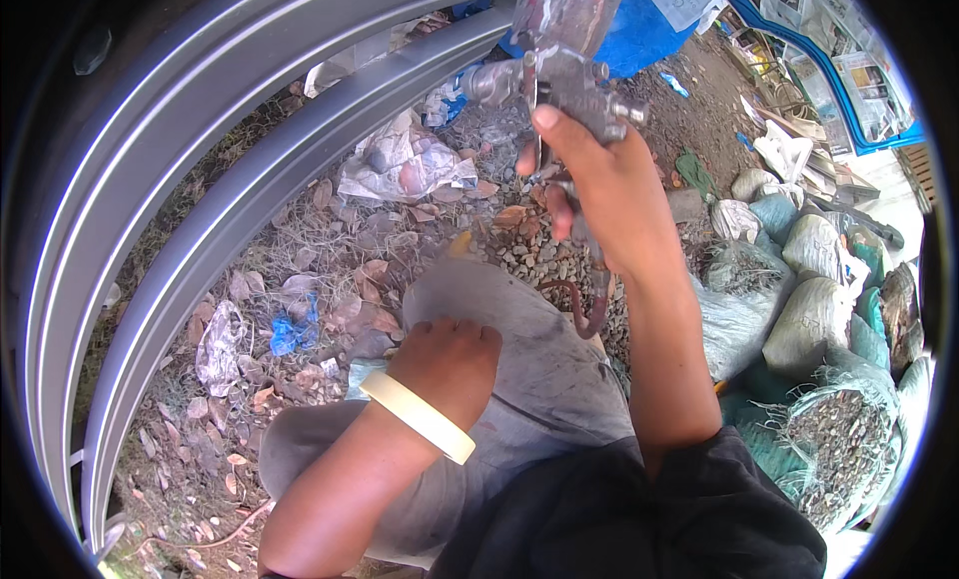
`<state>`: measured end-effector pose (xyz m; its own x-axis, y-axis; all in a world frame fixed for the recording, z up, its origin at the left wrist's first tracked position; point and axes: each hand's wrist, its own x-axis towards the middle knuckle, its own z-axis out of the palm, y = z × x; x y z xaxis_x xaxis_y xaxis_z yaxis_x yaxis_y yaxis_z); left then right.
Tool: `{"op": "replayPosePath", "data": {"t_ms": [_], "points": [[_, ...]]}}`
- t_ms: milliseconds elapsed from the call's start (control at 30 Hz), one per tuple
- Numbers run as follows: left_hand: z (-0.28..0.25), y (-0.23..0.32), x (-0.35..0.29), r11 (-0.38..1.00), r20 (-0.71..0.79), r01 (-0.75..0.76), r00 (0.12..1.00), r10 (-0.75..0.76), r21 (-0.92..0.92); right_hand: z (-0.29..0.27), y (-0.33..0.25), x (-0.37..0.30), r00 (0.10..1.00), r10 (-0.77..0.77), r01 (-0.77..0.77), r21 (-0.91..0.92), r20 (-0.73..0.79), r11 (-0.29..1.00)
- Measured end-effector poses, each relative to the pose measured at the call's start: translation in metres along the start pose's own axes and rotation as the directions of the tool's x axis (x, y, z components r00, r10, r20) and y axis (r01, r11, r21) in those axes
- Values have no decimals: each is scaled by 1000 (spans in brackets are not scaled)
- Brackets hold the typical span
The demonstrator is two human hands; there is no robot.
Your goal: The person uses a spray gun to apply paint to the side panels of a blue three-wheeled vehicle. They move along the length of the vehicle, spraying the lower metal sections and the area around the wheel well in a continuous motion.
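Observation:
My right hand [604,174] is closed around the handle of a paint spray gun [574,89], thumb on its back and fingers by the trigger. A paint-smeared cup [569,14] sits on top of the gun, and its nozzle points left toward the grey metal panels [215,194]. From the handle's lower end hangs a reddish-brown hose [589,324]. My left hand [450,364] rests curled on my grey-trousered leg, knuckles forward, and whatever its fingers hold, if anything, is hidden. A cream ring like a roll of masking tape [418,417] circles my left wrist.
Long ridged panels stand along the left. Dry leaves, gravel, crumpled paper [405,164] and blue plastic scraps [295,324] litter the ground. Filled sacks [809,324] are piled at the right. A blue frame [834,84] with newspaper leans at the upper right, near a blue sheet [639,39].

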<state>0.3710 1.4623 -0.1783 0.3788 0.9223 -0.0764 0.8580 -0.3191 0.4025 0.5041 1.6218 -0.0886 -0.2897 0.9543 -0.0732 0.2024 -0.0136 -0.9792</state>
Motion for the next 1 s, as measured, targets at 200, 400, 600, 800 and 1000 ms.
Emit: {"op": "replayPosePath", "data": {"t_ms": [200,400,600,800,1000], "points": [[-15,15,22,988,-38,-106,994,103,-114,-53,31,36,992,-69,43,-229,-110,972],[-25,42,61,959,-335,-280,908,252,-37,-101,94,78,963,-211,183,-173,-166,968],[-4,43,113,957,-245,-286,933,265,-51,-107,161,98,987,-162,161,33,20,986],[8,71,175,954,-278,-290,925,260,-73,-133,221,148,956,-184,180,38,227,983],[8,103,231,951,-253,-306,924,286,-44,-176,247,233,962,-108,82,113,252,990]]}}
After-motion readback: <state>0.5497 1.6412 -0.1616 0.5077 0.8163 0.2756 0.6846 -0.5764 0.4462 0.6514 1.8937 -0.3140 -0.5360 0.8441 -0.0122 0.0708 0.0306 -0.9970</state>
